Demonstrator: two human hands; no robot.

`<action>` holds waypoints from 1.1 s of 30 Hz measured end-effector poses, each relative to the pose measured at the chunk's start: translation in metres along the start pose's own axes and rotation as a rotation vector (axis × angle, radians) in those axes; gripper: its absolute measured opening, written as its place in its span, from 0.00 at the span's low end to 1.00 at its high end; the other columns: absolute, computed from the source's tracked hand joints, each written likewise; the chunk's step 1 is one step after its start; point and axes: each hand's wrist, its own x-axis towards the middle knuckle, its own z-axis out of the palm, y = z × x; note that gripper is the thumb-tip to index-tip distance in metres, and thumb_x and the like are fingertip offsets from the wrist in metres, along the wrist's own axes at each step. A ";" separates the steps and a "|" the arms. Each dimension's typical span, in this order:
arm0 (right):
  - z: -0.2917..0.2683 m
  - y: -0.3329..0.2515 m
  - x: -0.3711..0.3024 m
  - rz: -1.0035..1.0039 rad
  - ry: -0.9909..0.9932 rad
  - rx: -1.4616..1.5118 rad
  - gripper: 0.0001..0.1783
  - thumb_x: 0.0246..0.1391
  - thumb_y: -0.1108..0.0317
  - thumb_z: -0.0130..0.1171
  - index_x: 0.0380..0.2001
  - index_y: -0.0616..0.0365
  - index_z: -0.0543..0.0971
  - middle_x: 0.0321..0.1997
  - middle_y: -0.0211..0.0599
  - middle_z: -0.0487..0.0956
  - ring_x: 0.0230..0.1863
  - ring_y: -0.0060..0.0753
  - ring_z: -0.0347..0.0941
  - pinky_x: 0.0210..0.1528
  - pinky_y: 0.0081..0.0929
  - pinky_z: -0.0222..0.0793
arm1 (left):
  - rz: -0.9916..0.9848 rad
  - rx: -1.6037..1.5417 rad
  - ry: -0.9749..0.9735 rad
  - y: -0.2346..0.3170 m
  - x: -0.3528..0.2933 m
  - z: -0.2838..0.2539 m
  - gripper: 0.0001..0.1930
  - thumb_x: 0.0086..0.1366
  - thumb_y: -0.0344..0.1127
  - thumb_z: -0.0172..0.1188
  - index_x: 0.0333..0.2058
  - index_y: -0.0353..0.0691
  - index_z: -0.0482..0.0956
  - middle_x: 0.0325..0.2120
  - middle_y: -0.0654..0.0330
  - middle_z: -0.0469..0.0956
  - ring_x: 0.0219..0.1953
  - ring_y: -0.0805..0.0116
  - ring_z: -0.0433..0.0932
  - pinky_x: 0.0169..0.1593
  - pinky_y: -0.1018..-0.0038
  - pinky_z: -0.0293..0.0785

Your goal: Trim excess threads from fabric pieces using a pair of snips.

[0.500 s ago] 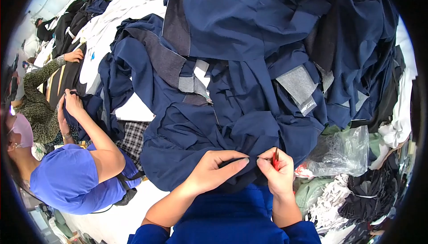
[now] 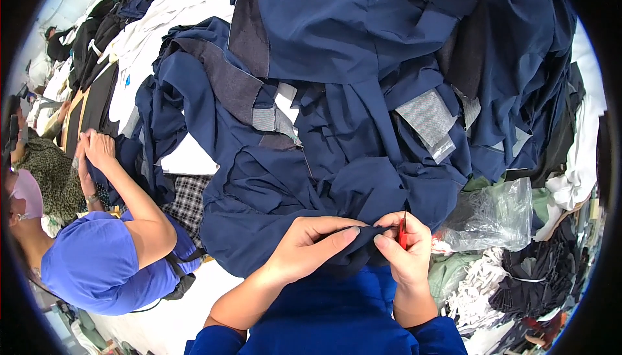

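A navy garment (image 2: 259, 193) lies bunched in front of me, its near edge drawn toward my body. My left hand (image 2: 311, 245) pinches a fold of it between thumb and fingers. Just to the right, my right hand (image 2: 405, 241) holds small red-handled thread snips (image 2: 403, 232), their thin dark tip pointing up and away from me. The right thumb and fingertips meet the same fold; how firmly they grip the cloth is hard to make out.
More navy garments (image 2: 324, 24) with grey panels (image 2: 424, 118) are heaped beyond. At right sit a clear plastic bag (image 2: 492, 215) and bundles of white strips (image 2: 479, 290) and black strips (image 2: 531, 277). A co-worker in a blue shirt (image 2: 97, 258) handles dark cloth at left.
My right hand has shifted slightly right, and a short stretch of folded cloth now shows between my hands. At left, the far person's arm has drawn back.
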 end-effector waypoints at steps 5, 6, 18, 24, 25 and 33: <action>0.001 0.001 0.000 -0.002 0.027 0.008 0.11 0.46 0.81 0.62 0.35 0.67 0.75 0.16 0.17 0.64 0.17 0.07 0.53 0.20 0.10 0.45 | 0.052 0.034 -0.005 -0.001 0.000 0.000 0.12 0.65 0.31 0.54 0.43 0.30 0.78 0.34 0.62 0.79 0.35 0.81 0.72 0.38 0.86 0.68; 0.001 0.000 0.000 -0.001 0.028 0.008 0.11 0.46 0.81 0.62 0.35 0.67 0.75 0.16 0.17 0.64 0.17 0.07 0.53 0.20 0.10 0.45 | 0.051 0.033 -0.005 0.000 0.000 0.000 0.12 0.65 0.31 0.54 0.43 0.30 0.78 0.34 0.62 0.79 0.35 0.81 0.72 0.38 0.86 0.68; 0.001 -0.002 -0.001 0.000 0.047 0.000 0.09 0.45 0.81 0.62 0.33 0.67 0.76 0.15 0.15 0.63 0.17 0.06 0.52 0.20 0.10 0.45 | 0.077 0.087 -0.017 0.001 0.000 0.001 0.12 0.65 0.31 0.54 0.43 0.30 0.78 0.33 0.61 0.79 0.35 0.81 0.72 0.38 0.85 0.68; 0.008 0.000 -0.008 -0.253 0.067 0.040 0.33 0.51 0.74 0.56 0.57 0.67 0.54 0.30 0.32 0.69 0.29 0.17 0.63 0.31 0.13 0.56 | -0.009 -0.020 0.001 -0.003 -0.001 -0.001 0.12 0.65 0.31 0.53 0.44 0.31 0.78 0.35 0.62 0.79 0.36 0.81 0.73 0.39 0.85 0.68; 0.007 0.003 -0.012 -0.307 0.087 -0.052 0.32 0.51 0.75 0.55 0.57 0.67 0.53 0.31 0.33 0.70 0.30 0.18 0.63 0.33 0.13 0.58 | 0.012 -0.042 0.000 -0.001 -0.001 -0.001 0.12 0.65 0.30 0.53 0.45 0.32 0.78 0.35 0.62 0.79 0.36 0.82 0.73 0.40 0.85 0.68; 0.006 0.004 -0.010 -0.551 0.064 -0.451 0.18 0.45 0.79 0.60 0.42 0.68 0.71 0.25 0.40 0.76 0.22 0.24 0.70 0.25 0.17 0.63 | 0.062 -0.129 0.006 0.001 0.000 -0.001 0.13 0.66 0.31 0.52 0.45 0.31 0.77 0.37 0.60 0.79 0.39 0.79 0.74 0.44 0.85 0.69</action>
